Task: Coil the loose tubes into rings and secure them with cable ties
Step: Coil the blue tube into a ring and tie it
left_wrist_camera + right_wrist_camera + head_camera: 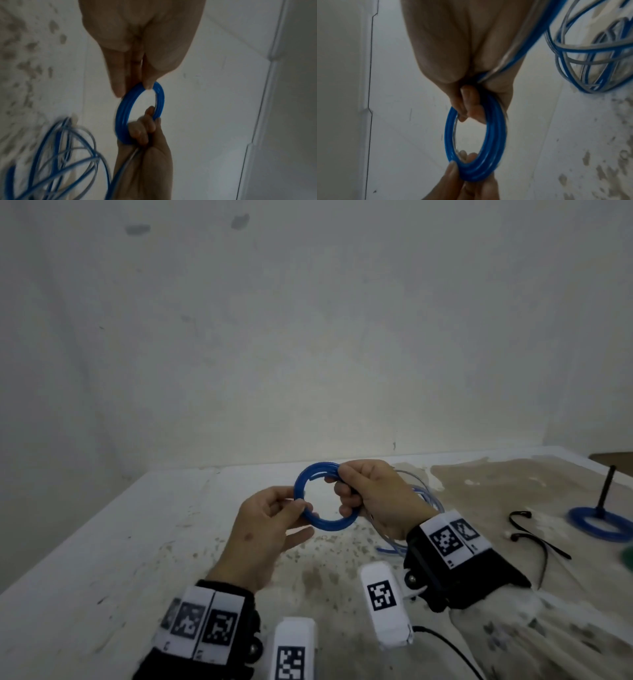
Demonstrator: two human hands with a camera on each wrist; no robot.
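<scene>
Blue plastic tube wound into a small ring [310, 510] hangs between both hands above the stained white table [102, 542]: left hand [270, 529] pinches its near-left side between thumb and fingers, right hand [371, 494] has fingers curled through its right side. It looks light, springy and smooth, so it likely needs gripping across all turns. Right of the ring lie loose tube loops [424, 498], black cable ties [527, 537] and a finished ring [599, 523]. No legible writing; wrist bands carry only coded markers.
</scene>
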